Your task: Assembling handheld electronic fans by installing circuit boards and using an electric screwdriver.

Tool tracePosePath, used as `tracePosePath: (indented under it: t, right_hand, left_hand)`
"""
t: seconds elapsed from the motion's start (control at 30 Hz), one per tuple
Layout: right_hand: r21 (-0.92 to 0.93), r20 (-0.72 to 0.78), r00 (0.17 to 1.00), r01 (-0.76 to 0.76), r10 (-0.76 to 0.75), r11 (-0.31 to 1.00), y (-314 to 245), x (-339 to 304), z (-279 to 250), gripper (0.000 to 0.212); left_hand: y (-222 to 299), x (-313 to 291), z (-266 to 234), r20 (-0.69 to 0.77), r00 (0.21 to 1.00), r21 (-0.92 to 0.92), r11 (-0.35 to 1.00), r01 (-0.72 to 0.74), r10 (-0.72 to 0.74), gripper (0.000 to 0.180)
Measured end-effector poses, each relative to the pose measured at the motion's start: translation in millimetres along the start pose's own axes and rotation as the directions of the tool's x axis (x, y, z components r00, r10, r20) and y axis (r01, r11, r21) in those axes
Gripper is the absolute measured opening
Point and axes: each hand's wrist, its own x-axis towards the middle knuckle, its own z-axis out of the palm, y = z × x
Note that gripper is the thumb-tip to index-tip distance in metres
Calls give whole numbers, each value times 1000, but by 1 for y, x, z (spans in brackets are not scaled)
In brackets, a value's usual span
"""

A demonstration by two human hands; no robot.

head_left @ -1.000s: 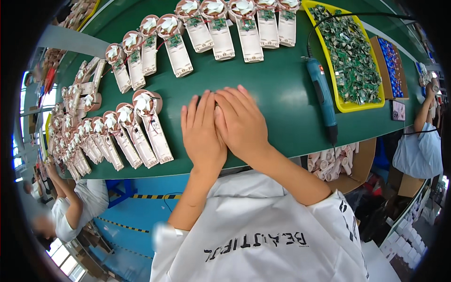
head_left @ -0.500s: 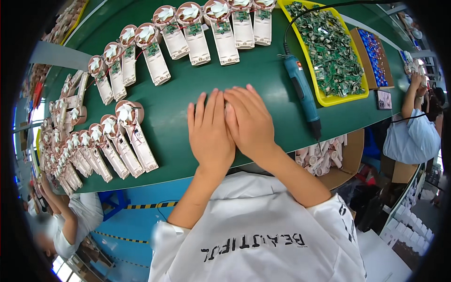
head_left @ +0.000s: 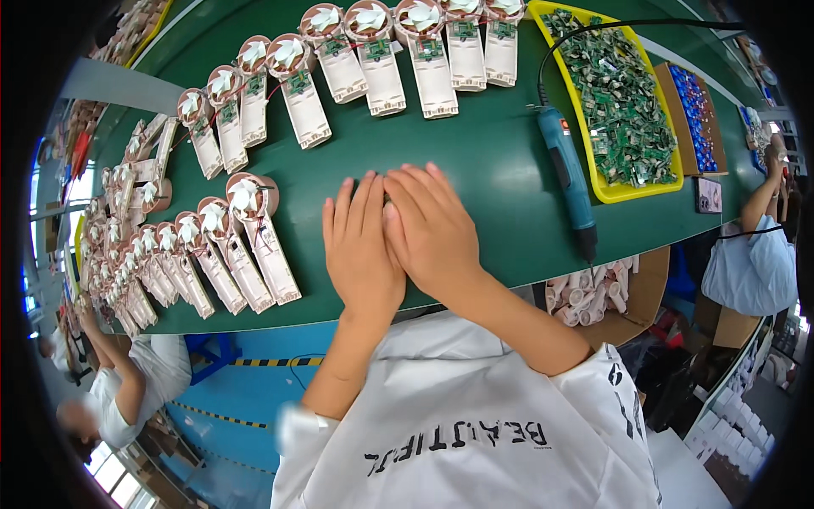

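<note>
Both bare hands at the middle of the frame, palms down on the green tabletop. Left hand: fingers straight, slightly spread, pointing toward the top of the frame. Right hand: fingers long and close together, angled to upper left, its thumb side lying against the left hand. No pinch visible in either; cannot tell whether anything lies under the palms (both are hidden from above). Nearest work: a fan unit left of the left hand, apart from it, white blades in a round pinkish housing, pale handle slanting to lower right. It ends a crowded row running off to the left of the frame. A second row arcs across the top, green boards and red wires showing. Right of the hands, well apart: a teal electric screwdriver, tip toward the table's near edge, black cable above. Beyond it, a yellow tray heaped with green circuit boards, then a carton of blue parts. Below the table edge, at lower right, pale pink pieces in a cardboard box. Co-workers at far left and far right.
</note>
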Motion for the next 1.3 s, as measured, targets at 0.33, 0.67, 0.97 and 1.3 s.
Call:
tracePosePath:
  t: [0.33, 0.67, 0.97, 1.3]
  right_hand:
    - [-1, -22, 1000, -6, 6, 1000, -2, 3, 0, 25]
    - [4, 16, 1000, 10, -10, 1000, 3, 0, -7, 28]
    - [-19, -9, 1000, 15, -16, 1000, 6, -4, -14, 26]
    - [7, 0, 1000, -16, 16, 1000, 8, -7, -16, 28]
  left_hand:
    - [0, -1, 3, 3, 1000, -1, 1000, 24, -24, 35]
    - [13, 1, 4, 26, 1000, 8, 1000, -1, 1, 35]
    - [14, -1, 3, 29, 1000, 5, 1000, -6, 6, 33]
    - [25, 3, 9, 49, 999, -17, 1000, -10, 11, 34]
